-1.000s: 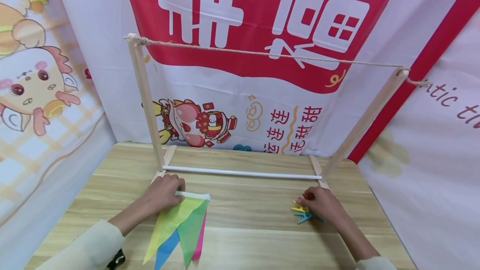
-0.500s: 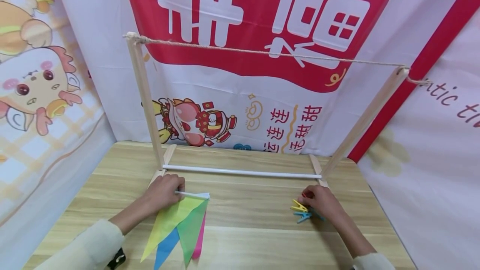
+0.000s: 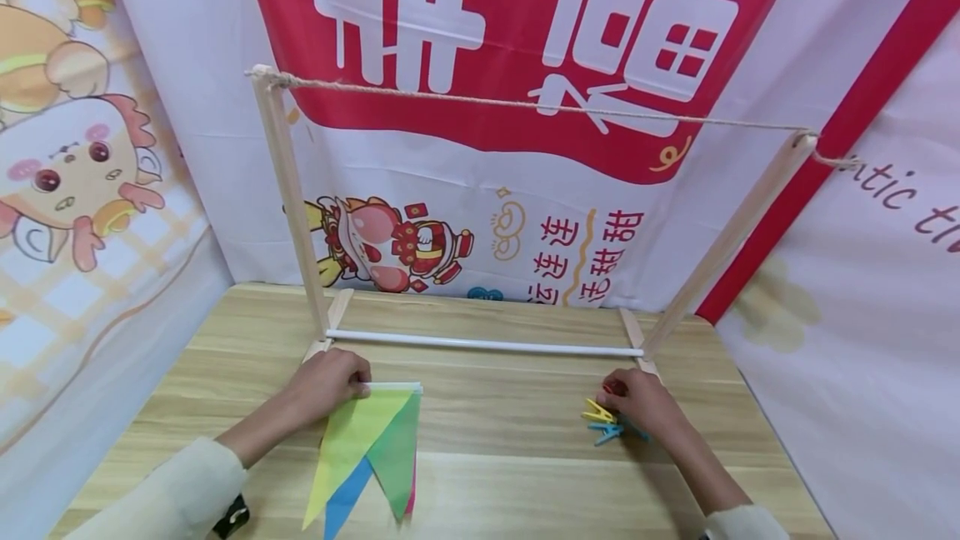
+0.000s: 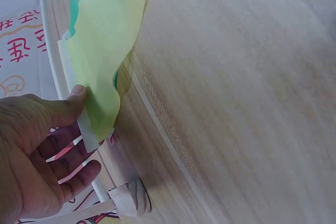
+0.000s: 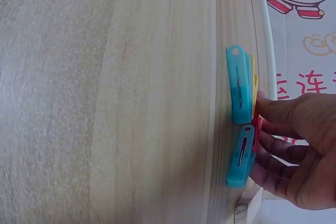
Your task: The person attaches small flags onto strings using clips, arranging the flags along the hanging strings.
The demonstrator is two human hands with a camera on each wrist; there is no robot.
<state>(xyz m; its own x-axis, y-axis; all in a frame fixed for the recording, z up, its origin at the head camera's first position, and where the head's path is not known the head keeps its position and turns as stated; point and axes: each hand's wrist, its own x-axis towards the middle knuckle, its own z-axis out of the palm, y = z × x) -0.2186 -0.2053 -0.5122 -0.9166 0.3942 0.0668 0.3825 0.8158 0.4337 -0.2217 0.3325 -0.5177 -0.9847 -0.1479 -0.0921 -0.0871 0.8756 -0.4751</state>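
Wood-grained desk [image 3: 510, 482] is carrying a roped frame [image 3: 731, 240]; in front, the left hand [image 3: 330, 382] is pinching pennants [image 3: 356, 432], the right hand [image 3: 645, 407] a red peg [image 3: 610, 389]; picking-up is seemingly starting, the next move likely calling for firm lifting

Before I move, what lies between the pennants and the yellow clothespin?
Only bare tabletop lies between the pennants and the yellow clothespin, as the head view shows.
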